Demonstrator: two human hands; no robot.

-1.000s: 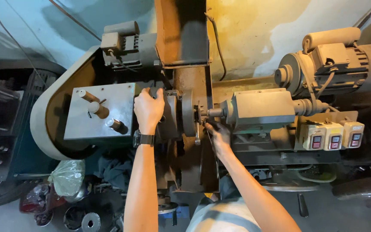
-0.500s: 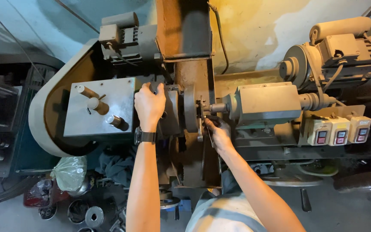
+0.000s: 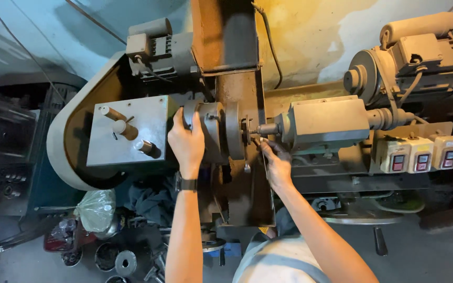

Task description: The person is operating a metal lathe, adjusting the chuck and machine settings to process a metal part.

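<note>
Looking down over a dusty grey metal lathe-like machine. My left hand is clasped over the round grey metal chuck, fingers wrapped over its top edge, palm flat against its left side; a black wristband sits on that wrist. The chuck stands at the middle of the machine, just right of the grey box-shaped headstock plate with its three stubby levers. My right hand is lower and to the right, below the thin spindle tip that points from the grey rectangular tailstock block toward the chuck face. Its fingers are curled around a slim metal tool or key — the view is too dim there to say exactly what, but the grip looks closed on it. Behind the chuck rises a rusty brown upright column. Far right, a tan electric motor sits above three cream switch boxes with red and black buttons. Lower left, on the dark floor — a crumpled clear plastic bag and a few round metal rings.
</note>
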